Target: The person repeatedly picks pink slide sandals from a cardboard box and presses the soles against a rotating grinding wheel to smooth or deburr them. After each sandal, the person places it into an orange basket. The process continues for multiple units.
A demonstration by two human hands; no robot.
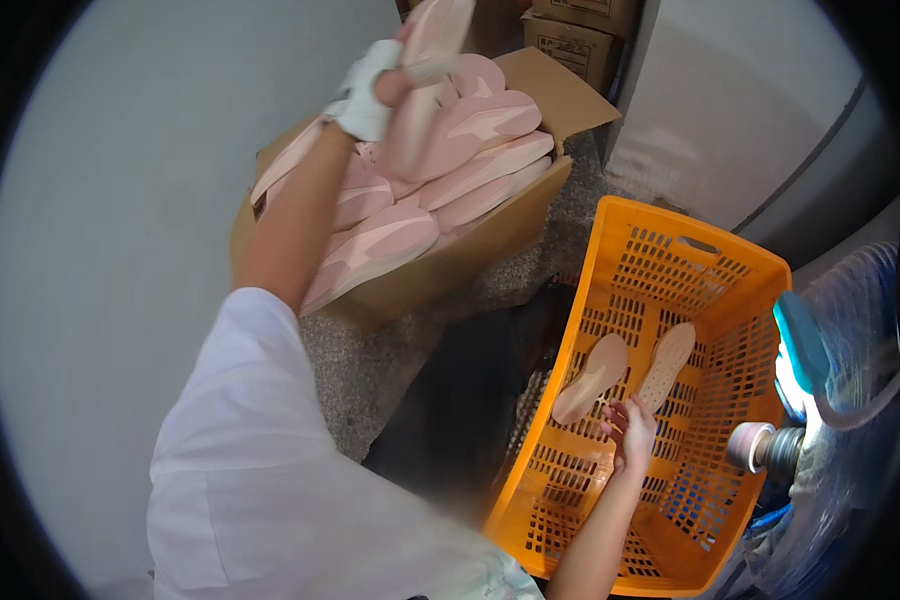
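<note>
My left hand, in a white fingerless glove, reaches over an open cardboard box at the upper left. Its fingers are closed around a pale pink shoe sole, blurred by motion; whether more than one is held I cannot tell. Several pink soles fill the box in a loose pile. My bare right hand is inside the orange plastic crate, fingers loosely bent and apart, holding nothing visible. Just beyond its fingertips, a smooth-faced sole and a dotted sole lie on the crate's floor.
A grey wall runs along the left. Stacked cartons stand behind the box, beside a pale panel. To the crate's right are a teal-headed object, tape rolls and clear plastic wrap.
</note>
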